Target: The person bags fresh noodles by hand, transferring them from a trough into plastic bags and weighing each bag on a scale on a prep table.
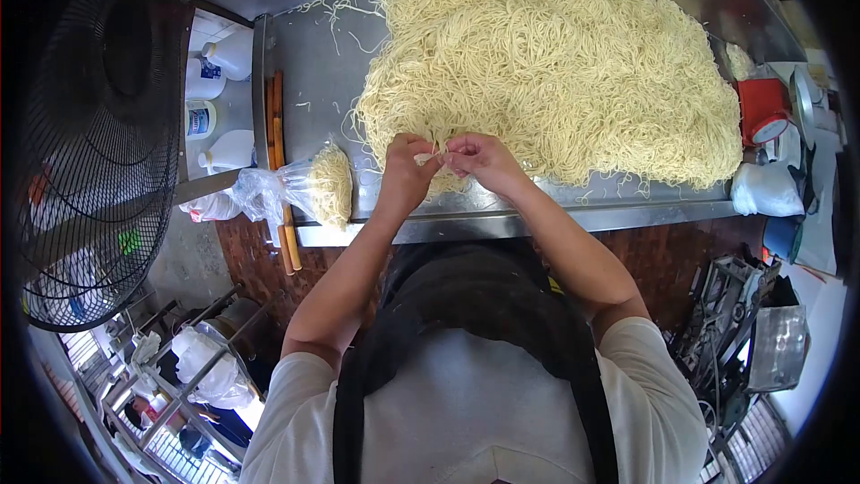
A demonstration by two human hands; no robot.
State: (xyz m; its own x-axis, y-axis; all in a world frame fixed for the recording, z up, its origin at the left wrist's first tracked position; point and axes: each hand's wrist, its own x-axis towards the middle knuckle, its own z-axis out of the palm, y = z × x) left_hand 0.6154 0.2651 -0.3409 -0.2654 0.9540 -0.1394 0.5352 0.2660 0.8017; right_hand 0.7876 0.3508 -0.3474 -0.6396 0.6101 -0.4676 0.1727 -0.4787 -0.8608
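Observation:
A large heap of pale yellow noodles (555, 72) spreads over the metal worktop (313, 45). At the heap's near edge, my left hand (410, 170) and my right hand (485, 164) meet with their fingertips pinched together. Something small and pale shows between the fingers, too small to name. Both hands are closed, close to each other and just above the noodles. To the left of my left hand lies a clear plastic bag with a portion of noodles (331, 186) inside, its loose plastic (262, 190) trailing left.
Wooden rods (278, 116) lie along the worktop's left side. Beyond them stand several white jugs (235, 148). A large black fan (98, 170) is at far left. On the right are a red scale (760, 99) and a white plastic bag (768, 190).

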